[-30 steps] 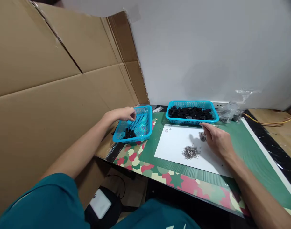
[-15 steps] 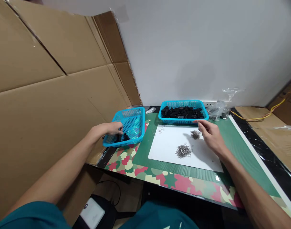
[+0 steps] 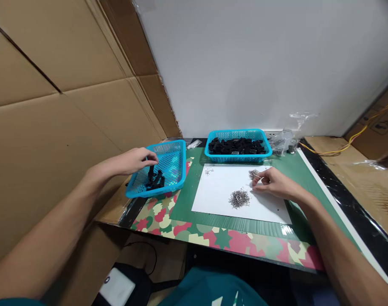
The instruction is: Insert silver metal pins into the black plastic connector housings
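My left hand (image 3: 139,161) is over the left blue basket (image 3: 183,163), its fingers closed around the top of a small black plastic piece (image 3: 151,172) that hangs down from the fingertips. Several similar black pieces (image 3: 156,182) lie at the near end of that basket. Over the white sheet (image 3: 213,191), my right hand (image 3: 272,182) has thumb and forefinger curled close together beside the smaller pile of tiny metal parts (image 3: 253,174). Anything between those fingertips is too small to make out. The larger pile of metal parts (image 3: 239,199) sits nearer to me on the sheet.
A second blue basket (image 3: 238,158) full of black pieces stands by the wall. Clear plastic bags (image 3: 283,142) lie right of it. A few loose metal bits (image 3: 208,171) are at the sheet's far left corner. Cardboard (image 3: 95,114) walls off the left side.
My left hand has risen from the pieces in the left basket, with a black piece at its fingertips. My right hand has come down and left to the small metal pile. The view has shifted slightly.
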Tool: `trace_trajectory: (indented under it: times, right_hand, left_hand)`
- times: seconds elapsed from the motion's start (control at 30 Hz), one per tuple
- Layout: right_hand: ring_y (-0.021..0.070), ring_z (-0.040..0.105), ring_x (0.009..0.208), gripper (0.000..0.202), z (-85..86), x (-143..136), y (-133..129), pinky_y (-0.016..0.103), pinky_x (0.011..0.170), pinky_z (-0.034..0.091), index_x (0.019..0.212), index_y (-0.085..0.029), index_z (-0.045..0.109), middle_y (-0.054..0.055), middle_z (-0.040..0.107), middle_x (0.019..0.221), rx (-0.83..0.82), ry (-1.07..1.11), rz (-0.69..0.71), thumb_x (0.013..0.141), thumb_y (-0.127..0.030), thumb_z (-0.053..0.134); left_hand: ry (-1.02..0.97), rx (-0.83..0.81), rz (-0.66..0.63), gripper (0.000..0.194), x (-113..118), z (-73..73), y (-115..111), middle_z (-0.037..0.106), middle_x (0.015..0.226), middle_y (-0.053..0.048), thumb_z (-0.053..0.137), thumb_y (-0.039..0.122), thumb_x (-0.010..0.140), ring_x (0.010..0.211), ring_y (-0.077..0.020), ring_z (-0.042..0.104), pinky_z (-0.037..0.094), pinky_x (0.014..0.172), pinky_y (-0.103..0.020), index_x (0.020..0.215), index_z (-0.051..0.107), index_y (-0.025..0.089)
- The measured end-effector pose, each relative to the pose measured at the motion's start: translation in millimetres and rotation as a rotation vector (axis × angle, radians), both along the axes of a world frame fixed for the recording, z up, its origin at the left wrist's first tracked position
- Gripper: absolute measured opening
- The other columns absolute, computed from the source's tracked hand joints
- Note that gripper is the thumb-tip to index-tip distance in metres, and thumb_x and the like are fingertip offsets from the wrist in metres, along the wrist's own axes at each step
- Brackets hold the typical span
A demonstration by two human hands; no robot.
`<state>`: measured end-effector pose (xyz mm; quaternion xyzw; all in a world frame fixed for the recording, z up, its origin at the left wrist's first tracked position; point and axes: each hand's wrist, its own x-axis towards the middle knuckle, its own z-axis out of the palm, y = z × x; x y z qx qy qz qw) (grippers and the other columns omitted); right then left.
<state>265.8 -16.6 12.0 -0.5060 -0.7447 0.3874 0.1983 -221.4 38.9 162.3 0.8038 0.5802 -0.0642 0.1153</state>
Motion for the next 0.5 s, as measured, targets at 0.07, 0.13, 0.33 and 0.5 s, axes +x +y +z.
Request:
trace_trajectory:
  times: [0.07, 0.13, 0.33, 0.5]
  right_hand:
    - [0.0129, 0.034, 0.058, 0.027, -1.4, -1, 1, 0.029, 0.056, 0.025, 0.088, -0.015, 0.081, -0.005, 0.040, 0.060, -0.007, -0.019, -0.018, 0.078, -0.039, 0.071]
    - [0.0129, 0.034, 0.058, 0.027, -2.7, -4, 1, 0.029, 0.056, 0.025, 0.086, -0.015, 0.082, -0.005, 0.039, 0.059, -0.009, -0.026, -0.014, 0.078, -0.037, 0.070]
    - [0.0123, 0.032, 0.059, 0.024, -2.2, -11, -3, 0.029, 0.056, 0.025, 0.081, -0.014, 0.078, -0.004, 0.037, 0.060, 0.001, -0.035, 0.034, 0.083, -0.033, 0.063]
    - [0.0125, 0.034, 0.060, 0.024, 2.4, -11, -5, 0.028, 0.056, 0.026, 0.081, -0.015, 0.076, -0.004, 0.038, 0.062, 0.029, -0.029, 0.071, 0.089, -0.032, 0.062]
  left_hand:
    - [-0.060, 0.099, -0.034, 0.043, 19, 6.3, -5, 0.077, 0.099, -0.006, 0.050, 0.057, 0.096, 0.087, -0.0231, 0.068, 0.049, 0.079, -0.030, 0.097, 0.074, 0.021]
    - [-0.137, 0.176, -0.038, 0.043, 41, 7.9, -10, 0.073, 0.090, -0.004, 0.044, 0.055, 0.102, 0.078, -0.0205, 0.065, 0.047, 0.074, -0.029, 0.098, 0.069, 0.021]
    - [-0.690, -0.001, -0.147, 0.033, 128, -27.8, -23, 0.076, 0.102, -0.006, 0.039, 0.045, 0.110, 0.090, -0.0195, 0.071, 0.052, 0.077, -0.030, 0.101, 0.059, 0.020]
    - [-1.158, -0.326, -0.281, 0.030, 199, -88.0, -24, 0.076, 0.095, -0.010, 0.045, 0.041, 0.110, 0.086, -0.0190, 0.074, 0.052, 0.078, -0.032, 0.117, 0.060, 0.016]
